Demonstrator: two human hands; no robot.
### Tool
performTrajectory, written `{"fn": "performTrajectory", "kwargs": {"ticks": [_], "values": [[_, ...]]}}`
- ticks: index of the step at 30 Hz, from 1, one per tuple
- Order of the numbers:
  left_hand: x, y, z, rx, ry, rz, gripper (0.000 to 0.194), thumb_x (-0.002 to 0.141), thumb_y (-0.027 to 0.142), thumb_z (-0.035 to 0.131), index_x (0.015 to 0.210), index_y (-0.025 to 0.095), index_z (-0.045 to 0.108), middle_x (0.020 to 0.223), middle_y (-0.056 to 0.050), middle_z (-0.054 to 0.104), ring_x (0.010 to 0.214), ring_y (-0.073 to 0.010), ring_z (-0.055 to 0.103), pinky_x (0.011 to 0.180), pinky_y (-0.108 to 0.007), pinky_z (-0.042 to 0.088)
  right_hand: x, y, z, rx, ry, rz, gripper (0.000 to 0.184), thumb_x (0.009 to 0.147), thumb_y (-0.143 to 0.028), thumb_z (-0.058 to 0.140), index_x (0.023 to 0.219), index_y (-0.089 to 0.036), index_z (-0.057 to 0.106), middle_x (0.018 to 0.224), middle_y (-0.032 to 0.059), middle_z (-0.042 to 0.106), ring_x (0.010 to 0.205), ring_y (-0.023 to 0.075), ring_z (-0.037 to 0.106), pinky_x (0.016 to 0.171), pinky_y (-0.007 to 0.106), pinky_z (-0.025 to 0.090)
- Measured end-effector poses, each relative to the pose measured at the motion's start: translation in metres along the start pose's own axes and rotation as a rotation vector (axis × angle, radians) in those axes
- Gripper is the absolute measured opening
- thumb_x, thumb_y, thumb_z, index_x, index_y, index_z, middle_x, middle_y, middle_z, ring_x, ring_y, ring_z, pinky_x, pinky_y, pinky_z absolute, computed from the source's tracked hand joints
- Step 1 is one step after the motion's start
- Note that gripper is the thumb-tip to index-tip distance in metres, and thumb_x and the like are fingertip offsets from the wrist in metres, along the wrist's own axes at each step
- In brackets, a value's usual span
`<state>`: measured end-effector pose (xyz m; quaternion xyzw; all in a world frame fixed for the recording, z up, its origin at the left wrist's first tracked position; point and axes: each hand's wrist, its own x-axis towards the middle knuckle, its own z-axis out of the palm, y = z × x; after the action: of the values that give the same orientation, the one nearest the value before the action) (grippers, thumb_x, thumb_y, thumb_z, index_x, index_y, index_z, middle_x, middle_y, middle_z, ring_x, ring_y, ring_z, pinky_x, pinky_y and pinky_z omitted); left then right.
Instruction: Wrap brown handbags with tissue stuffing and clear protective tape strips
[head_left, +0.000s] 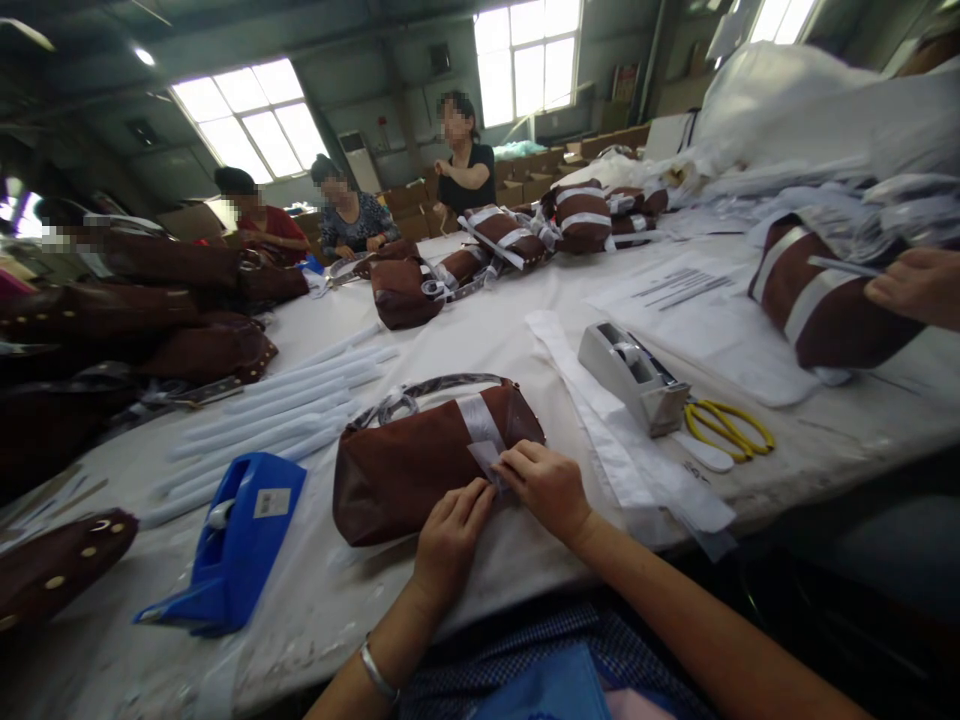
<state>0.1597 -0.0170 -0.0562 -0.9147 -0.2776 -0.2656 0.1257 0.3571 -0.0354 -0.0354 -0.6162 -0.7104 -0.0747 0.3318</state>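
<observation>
While both hands crowd its near side, the brown bag (409,475) sits on the white tabletop (472,345), dead centre of our dial, a pale band (478,420) running across it. Here's the left hand (448,535) at six o'clock, fingers bunched together, and the right hand (546,488) at four, fingers curled close, both meeting at a small whitish piece (484,455) by the band! Pinching or pressing? From here, I cannot tell for either hand.

Round the dial: blue tape dispenser (251,535) at eight, long white rolls (292,405) at ten, grey tape dispenser (634,375) at two, yellow-handled scissors (727,430) at three. And further out at two, another person's hand (919,287) holds a thin strip (844,266) over a second brown bag (832,315)!
</observation>
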Motion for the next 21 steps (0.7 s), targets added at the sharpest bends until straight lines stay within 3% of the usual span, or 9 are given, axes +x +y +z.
{"fn": "performTrajectory", "kwargs": {"ticks": [8, 15, 21], "values": [[0.000, -0.001, 0.001, -0.040, 0.007, -0.011, 0.038, 0.098, 0.013, 0.043, 0.132, 0.018, 0.059, 0.121, -0.008, 0.070, 0.098, -0.0184, 0.067, 0.088, -0.030, 0.057, 0.003, -0.002, 0.000, 0.008, 0.027, 0.053, 0.019, 0.097, -0.034, 0.060, 0.083, -0.023, 0.067, 0.080, -0.0001, 0.067, 0.070, 0.0136, 0.063, 0.060, 0.026, 0.037], [0.007, -0.003, -0.006, 0.041, -0.019, 0.095, 0.052, 0.096, 0.007, 0.042, 0.146, 0.021, 0.046, 0.145, -0.006, 0.056, 0.102, -0.0171, 0.066, 0.093, -0.028, 0.054, 0.012, 0.001, -0.001, 0.017, -0.043, 0.137, 0.016, 0.094, -0.035, 0.064, 0.084, -0.023, 0.063, 0.081, -0.0010, 0.068, 0.064, 0.0132, 0.063, 0.054, 0.025, 0.035], [0.018, 0.003, -0.007, 0.087, -0.052, 0.010, 0.059, 0.090, 0.001, 0.043, 0.145, 0.021, 0.048, 0.141, -0.003, 0.059, 0.083, -0.0161, 0.064, 0.074, -0.026, 0.059, 0.032, 0.009, -0.006, 0.156, -0.140, 0.251, 0.023, 0.085, -0.037, 0.073, 0.094, -0.024, 0.056, 0.066, -0.0069, 0.067, 0.057, 0.0143, 0.064, 0.051, 0.024, 0.035]]}}
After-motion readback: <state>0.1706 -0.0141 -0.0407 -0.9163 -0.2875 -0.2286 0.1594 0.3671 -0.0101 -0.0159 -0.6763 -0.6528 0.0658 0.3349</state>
